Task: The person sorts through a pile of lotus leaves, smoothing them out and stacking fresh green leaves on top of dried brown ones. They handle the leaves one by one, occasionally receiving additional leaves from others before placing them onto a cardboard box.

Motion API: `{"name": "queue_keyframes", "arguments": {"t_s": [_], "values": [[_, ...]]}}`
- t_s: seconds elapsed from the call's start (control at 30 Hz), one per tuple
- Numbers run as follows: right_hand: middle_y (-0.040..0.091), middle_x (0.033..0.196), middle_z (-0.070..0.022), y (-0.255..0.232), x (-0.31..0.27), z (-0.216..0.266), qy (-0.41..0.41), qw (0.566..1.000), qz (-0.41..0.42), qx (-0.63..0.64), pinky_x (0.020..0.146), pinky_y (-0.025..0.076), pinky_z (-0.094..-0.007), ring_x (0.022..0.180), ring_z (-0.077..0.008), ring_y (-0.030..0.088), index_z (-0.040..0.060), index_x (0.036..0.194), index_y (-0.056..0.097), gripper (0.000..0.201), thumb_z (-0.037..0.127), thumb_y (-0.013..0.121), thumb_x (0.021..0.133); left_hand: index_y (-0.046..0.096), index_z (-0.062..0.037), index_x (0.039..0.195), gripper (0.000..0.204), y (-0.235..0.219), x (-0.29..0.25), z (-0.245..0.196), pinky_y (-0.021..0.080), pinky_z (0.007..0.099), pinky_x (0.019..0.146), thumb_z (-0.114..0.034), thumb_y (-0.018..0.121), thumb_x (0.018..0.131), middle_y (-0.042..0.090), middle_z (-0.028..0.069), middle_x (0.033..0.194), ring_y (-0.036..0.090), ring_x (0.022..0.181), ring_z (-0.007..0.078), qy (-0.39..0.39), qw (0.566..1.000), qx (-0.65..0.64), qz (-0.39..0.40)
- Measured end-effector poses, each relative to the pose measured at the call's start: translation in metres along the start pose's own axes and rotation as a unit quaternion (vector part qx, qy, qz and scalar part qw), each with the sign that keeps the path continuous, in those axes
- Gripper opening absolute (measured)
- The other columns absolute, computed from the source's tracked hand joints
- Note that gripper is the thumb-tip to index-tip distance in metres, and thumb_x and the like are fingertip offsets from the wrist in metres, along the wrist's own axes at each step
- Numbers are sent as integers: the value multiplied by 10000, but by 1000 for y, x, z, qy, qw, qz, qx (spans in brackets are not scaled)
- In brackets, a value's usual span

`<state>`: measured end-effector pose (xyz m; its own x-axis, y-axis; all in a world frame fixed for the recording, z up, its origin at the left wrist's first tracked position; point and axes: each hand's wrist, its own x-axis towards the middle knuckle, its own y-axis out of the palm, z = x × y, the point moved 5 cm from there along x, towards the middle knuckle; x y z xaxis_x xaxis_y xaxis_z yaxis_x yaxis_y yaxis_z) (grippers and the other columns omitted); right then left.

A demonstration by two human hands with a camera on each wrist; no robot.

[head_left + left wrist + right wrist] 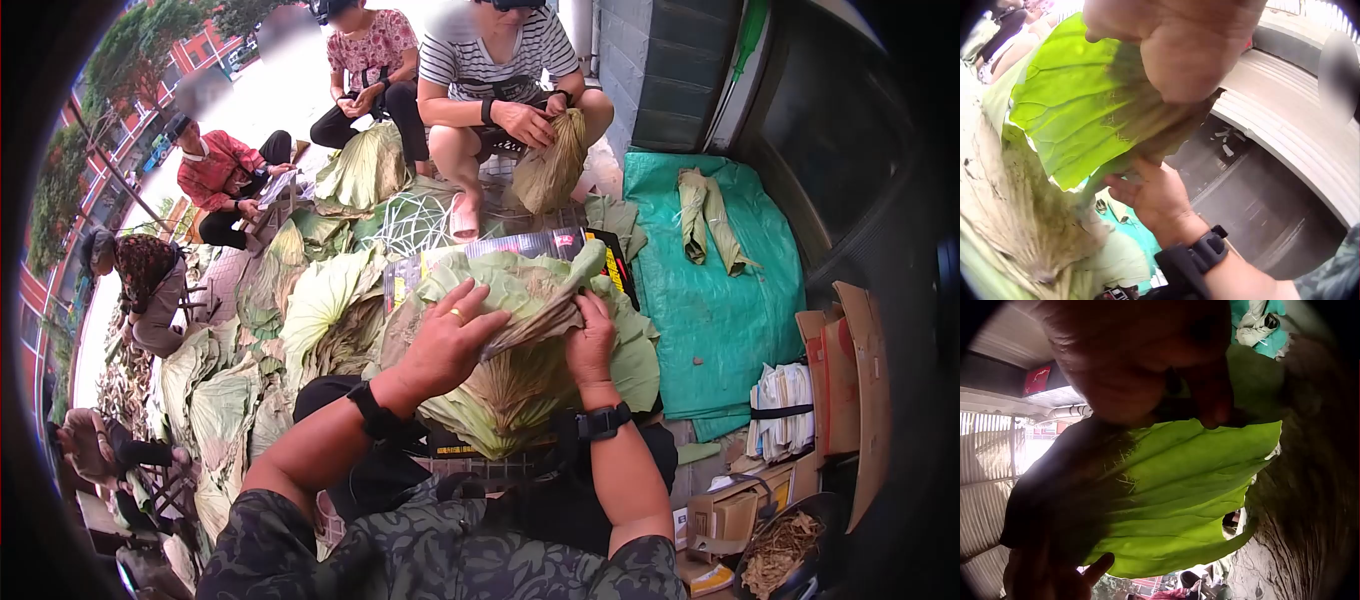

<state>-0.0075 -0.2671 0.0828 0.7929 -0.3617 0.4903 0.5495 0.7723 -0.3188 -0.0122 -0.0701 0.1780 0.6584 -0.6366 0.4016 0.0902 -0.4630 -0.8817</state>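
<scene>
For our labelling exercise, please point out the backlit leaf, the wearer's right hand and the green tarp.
Leaf [1075, 115]: left wrist view, bright green part.
Right hand [591, 345]: head view, hand's middle.
Tarp [735, 330]: head view, bare middle.

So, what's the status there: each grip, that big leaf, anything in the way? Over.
Left grip: spread against leaf. Right grip: pinching leaf's edge. Leaf: part green, part brown, held over leaf stack. Nothing seen blocking.

Room right, crowding left
Right hand [592, 345] could pass over the green tarp [725, 330]; leaf piles [222, 410] obstruct left, seated person [500, 60] far.
</scene>
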Motion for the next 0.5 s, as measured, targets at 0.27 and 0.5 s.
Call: {"name": "queue_keyframes", "arguments": {"t_s": [0.27, 0.5], "values": [[562, 1077, -169, -23, 38, 66, -152, 981, -35, -117, 894, 399, -411, 986, -355, 518, 16, 1008, 596, 360, -77, 471, 683, 580, -290, 1107, 359, -57, 16, 6, 327, 555, 904, -155, 551, 775, 441, 171, 1296, 361, 1236, 376, -8, 961, 266, -75], [562, 972, -127, -2, -24, 3, -177, 908, 158, -344, 819, 414, -424, 907, -324, 517, 65, 867, 609, 187, 39, 512, 710, 477, -243, 1239, 424, 67, -71, 17, 389, 481, 881, -148, 426, 829, 436, 292, 1235, 429, 1118, 482, -113, 965, 138, 191]]}}
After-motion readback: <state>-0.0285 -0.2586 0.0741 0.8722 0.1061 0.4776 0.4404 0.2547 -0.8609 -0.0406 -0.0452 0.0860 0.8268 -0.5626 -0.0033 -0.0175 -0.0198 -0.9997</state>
